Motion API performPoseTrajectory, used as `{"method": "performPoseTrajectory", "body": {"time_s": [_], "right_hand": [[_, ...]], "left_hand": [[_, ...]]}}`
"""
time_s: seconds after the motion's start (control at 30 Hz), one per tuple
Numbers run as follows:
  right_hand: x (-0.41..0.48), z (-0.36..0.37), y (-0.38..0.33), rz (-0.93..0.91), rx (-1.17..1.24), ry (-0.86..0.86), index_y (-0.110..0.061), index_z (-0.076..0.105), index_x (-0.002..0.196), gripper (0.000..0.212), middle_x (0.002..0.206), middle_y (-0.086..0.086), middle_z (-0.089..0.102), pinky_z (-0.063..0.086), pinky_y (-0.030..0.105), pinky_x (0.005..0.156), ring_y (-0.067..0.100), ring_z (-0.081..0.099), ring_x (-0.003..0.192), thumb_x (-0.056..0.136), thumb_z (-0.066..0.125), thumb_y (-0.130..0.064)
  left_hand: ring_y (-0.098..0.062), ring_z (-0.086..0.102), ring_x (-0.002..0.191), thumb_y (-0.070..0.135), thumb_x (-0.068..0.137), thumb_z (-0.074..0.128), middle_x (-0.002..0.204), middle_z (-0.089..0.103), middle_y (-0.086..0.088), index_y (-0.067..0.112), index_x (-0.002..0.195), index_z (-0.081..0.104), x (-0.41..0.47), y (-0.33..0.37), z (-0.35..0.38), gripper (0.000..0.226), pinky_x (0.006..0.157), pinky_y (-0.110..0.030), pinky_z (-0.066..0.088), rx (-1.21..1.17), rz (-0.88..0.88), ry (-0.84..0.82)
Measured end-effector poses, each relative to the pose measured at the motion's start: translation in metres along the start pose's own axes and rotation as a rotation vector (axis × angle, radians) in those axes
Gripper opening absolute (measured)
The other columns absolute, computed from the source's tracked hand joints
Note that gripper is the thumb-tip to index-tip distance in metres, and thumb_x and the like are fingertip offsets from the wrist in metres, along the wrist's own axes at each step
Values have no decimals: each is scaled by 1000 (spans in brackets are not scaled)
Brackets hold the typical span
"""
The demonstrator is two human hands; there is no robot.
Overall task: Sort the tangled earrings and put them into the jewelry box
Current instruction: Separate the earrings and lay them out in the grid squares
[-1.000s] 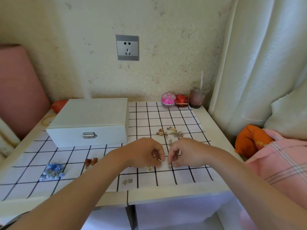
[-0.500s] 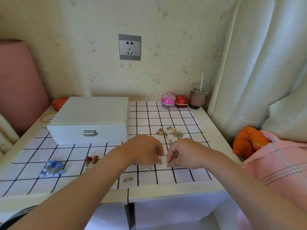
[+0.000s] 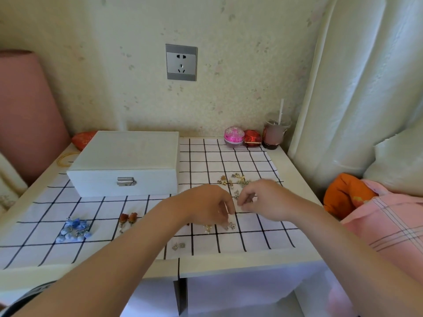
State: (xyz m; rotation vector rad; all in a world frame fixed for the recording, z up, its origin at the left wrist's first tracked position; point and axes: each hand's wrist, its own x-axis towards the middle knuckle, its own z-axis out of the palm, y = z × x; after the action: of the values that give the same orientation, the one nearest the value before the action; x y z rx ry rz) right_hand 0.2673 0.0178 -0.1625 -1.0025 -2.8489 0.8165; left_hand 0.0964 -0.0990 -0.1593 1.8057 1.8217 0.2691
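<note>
One closed white jewelry box sits far left on the bench. The left hand and right hand curl blurred fingers mid-bench; any pinch is unclear. Tangled gold earrings lie far right, one blue cluster near left, two red ones between.

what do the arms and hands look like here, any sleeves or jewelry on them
The left hand and right hand are bare, with no gloves. The left forearm and right forearm are also bare, and no sleeve shows up to the picture's edge. No ring, watch, bracelet or marking is visible. The fingertips are blurred, so the nails cannot be made out.
</note>
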Motion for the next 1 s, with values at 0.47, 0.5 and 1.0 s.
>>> {"method": "performPoseTrajectory", "body": {"time_s": [0.47,0.5,1.0], "right_hand": [[28,2,31,-91,-103,133,-36,74,93,21,95,-16,63,40,19,66,-7,52,71,86,67,-17],[29,2,33,-101,-100,133,-38,73,89,18,92,-15,62,38,19,64,-7,53,71,85,71,-21],[37,2,33,-120,-113,143,-42,70,78,14,94,-14,58,45,24,69,4,56,85,82,72,-29]], "left_hand": [[-10,57,97,29,91,63,104,63,13,37,108,71,49,0,4,20,84,-33,52,171,15,282],[-10,57,97,30,90,64,103,62,13,37,105,71,52,-1,5,18,83,-33,52,173,15,294],[7,49,71,37,83,72,91,65,21,38,92,71,65,-10,13,8,66,-21,42,87,13,287]]}}
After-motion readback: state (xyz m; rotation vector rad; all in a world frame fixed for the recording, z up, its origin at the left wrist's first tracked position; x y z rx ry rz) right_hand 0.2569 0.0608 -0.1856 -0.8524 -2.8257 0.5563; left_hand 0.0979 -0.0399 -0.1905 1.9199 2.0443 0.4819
